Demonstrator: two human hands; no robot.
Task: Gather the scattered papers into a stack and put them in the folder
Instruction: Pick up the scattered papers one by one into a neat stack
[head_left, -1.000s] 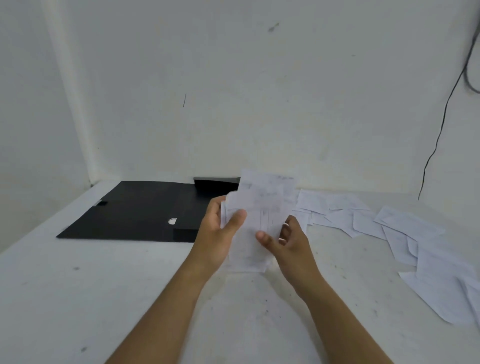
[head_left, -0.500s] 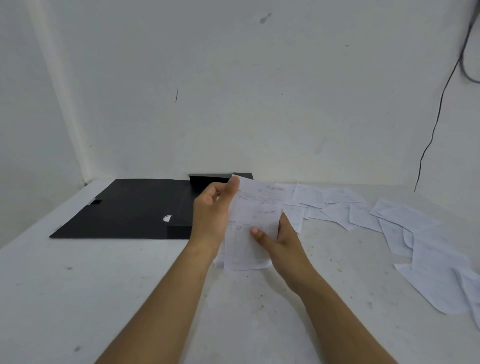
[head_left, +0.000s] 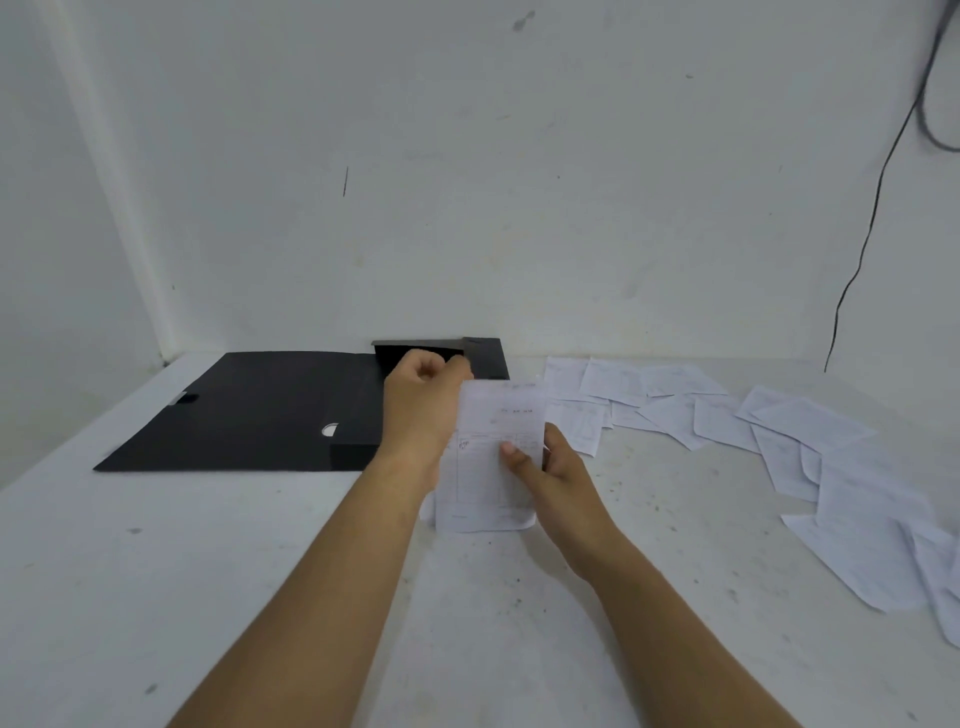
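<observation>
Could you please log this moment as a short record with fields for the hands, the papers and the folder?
left hand: holds the held stack at its upper left edge
right hand: grips the stack's right side, thumb on the front sheet
held stack: upright, above the table
loose papers: scattered flat on the table, to the right
folder: black, lying open, left of the hands
table: white, speckled

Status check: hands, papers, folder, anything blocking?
Both hands, left hand and right hand, hold the paper stack. Scattered papers remain on the table. Black folder lies open, unobstructed.
</observation>
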